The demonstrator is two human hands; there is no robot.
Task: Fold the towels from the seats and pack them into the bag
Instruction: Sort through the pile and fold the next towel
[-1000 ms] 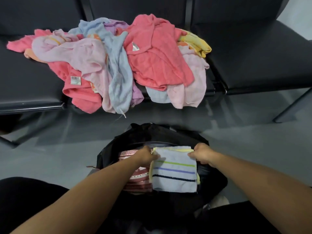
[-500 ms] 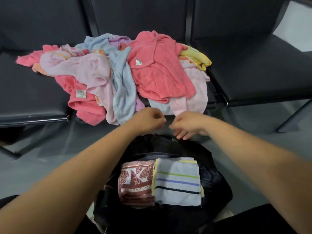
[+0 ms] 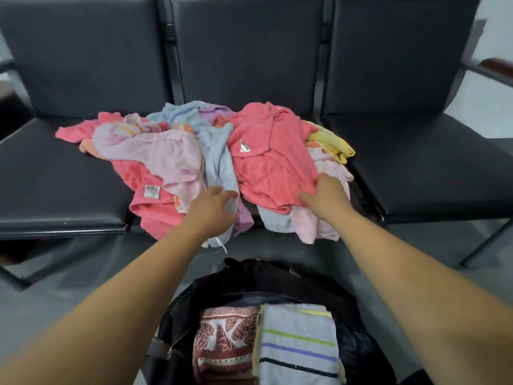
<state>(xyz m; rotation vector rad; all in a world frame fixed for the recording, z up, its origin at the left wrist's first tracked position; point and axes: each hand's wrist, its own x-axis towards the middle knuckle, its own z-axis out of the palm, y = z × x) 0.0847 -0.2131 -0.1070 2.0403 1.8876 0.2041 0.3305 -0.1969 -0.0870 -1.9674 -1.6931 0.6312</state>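
A pile of crumpled towels lies on the middle black seat: a coral towel (image 3: 272,162), a light blue towel (image 3: 219,162), a pale pink towel (image 3: 166,151) and a yellow one (image 3: 333,143). My left hand (image 3: 213,207) reaches the hanging end of the light blue towel, fingers spread and touching it. My right hand (image 3: 324,198) lies on the coral towel's lower right edge, fingers extended. Below, the open black bag (image 3: 249,273) stands on the floor. Inside it lie a folded red patterned towel (image 3: 224,343) and a folded blue striped towel (image 3: 299,345).
The bench has a bare left seat (image 3: 55,176) and a bare right seat (image 3: 430,168), with dark backrests behind. A brown armrest (image 3: 497,68) sticks out at the far right. Grey floor (image 3: 83,273) lies between the bench and the bag.
Both hands let go of the striped towel in the bag, rose over the bag's far rim, and have reached forward onto the pile. The view has tilted up toward the seats.
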